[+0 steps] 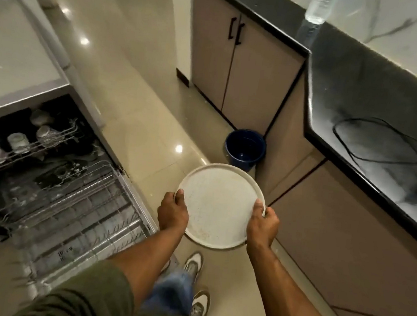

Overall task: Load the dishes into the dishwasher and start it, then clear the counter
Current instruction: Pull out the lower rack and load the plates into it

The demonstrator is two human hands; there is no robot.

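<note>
A large round white speckled plate (219, 203) is held level above the floor between both hands. My left hand (172, 212) grips its left rim, thumb on top. My right hand (263, 225) grips the right rim the same way. To the left the dishwasher (50, 191) stands open, its lower rack (76, 210) pulled out over the door, mostly bare wire tines. The upper rack (22, 144) holds several upturned cups and glasses. The plate is to the right of the lower rack, apart from it.
A dark blue bucket (245, 149) stands on the tiled floor just beyond the plate, against beige cabinets (240, 70). A black counter (379, 104) runs along the right with a black cable (386, 141) and a clear water bottle (319, 5). My feet (196, 281) are below the plate.
</note>
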